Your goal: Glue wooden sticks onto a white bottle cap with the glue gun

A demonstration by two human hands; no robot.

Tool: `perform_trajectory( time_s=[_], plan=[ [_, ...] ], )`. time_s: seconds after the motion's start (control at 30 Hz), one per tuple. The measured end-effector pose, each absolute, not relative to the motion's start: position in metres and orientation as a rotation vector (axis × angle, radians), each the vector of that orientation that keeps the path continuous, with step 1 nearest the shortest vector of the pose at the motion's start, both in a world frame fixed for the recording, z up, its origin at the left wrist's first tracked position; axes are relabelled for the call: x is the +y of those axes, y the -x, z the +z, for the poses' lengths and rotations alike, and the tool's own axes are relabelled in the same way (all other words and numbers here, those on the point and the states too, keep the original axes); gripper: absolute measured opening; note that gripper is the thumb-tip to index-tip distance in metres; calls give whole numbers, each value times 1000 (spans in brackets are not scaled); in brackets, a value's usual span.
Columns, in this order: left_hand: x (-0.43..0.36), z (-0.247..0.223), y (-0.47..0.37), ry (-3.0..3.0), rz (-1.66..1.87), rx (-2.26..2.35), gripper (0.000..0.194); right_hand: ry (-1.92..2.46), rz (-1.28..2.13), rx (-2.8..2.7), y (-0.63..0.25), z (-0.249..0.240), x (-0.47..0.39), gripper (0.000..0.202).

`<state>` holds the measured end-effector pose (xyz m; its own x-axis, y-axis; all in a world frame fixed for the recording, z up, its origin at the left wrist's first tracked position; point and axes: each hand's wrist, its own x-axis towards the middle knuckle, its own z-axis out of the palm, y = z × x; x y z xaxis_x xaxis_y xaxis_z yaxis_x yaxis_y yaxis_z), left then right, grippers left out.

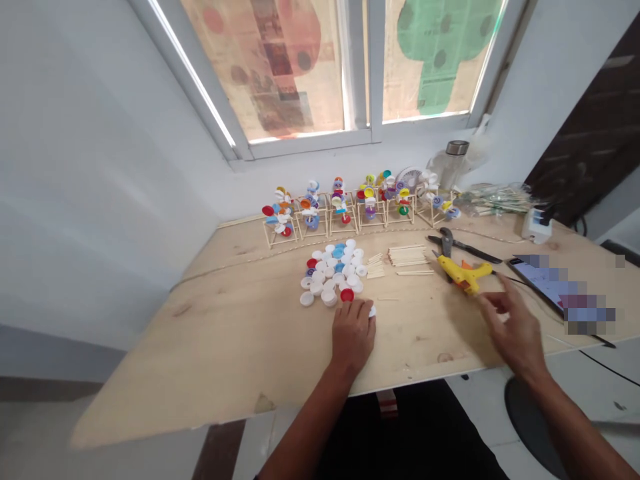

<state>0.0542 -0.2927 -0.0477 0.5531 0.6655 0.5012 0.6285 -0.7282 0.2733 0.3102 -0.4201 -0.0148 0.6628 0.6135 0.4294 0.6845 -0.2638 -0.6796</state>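
Sun is shining in through a big window [350, 67] covered with colored paper. White walls [90, 167] are standing around a light wooden bench [225, 333].

Plywood desk [240, 347] under both grips. Bottle caps [333, 273] heaped just beyond the left grip [353, 333]. Craft sticks [406, 256] farther out between the grips. Yellow glue gun [463, 273] and pliers [447, 241] just past the right grip [513, 327]; phone [545, 283] to its right.

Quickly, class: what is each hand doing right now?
Left hand: closed on a white bottle cap.
Right hand: open, empty, fingers spread just short of the yellow glue gun.
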Motion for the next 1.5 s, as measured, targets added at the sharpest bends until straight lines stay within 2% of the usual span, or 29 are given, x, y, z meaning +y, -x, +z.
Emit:
perform_trajectory(
  time_s=[0.07,0.13,0.17,0.3,0.47,0.8,1.1,1.3,1.5],
  plan=[
    [-293,-48,-54,-2721,931,1126,26,1855,3,-684,-310,-10,-423,70],
    [-292,-48,-53,-2729,941,1113,26,1733,109,-583,-298,-10,-422,74],
    [-292,-48,-53,-2732,946,1108,27,1706,182,-639,-288,-12,-420,71],
    [-292,-49,-53,-2725,960,1106,26,1663,571,-1126,-236,-32,-405,34],
    [-293,-49,-52,-2726,960,1102,25,1691,660,-1194,-219,-49,-397,34],
    [-292,-48,-52,-2717,974,1108,24,1706,608,-1271,-223,-52,-398,30],
    [-283,-45,-49,-2708,890,1050,22,1673,638,-1229,-229,-31,-398,33],
    [-270,-45,-51,-2732,786,1071,24,1818,288,-1229,-262,-17,-374,34],
    [-270,-49,-51,-2730,819,1090,25,2110,-49,-1695,-277,-10,-330,28]
  ],
)
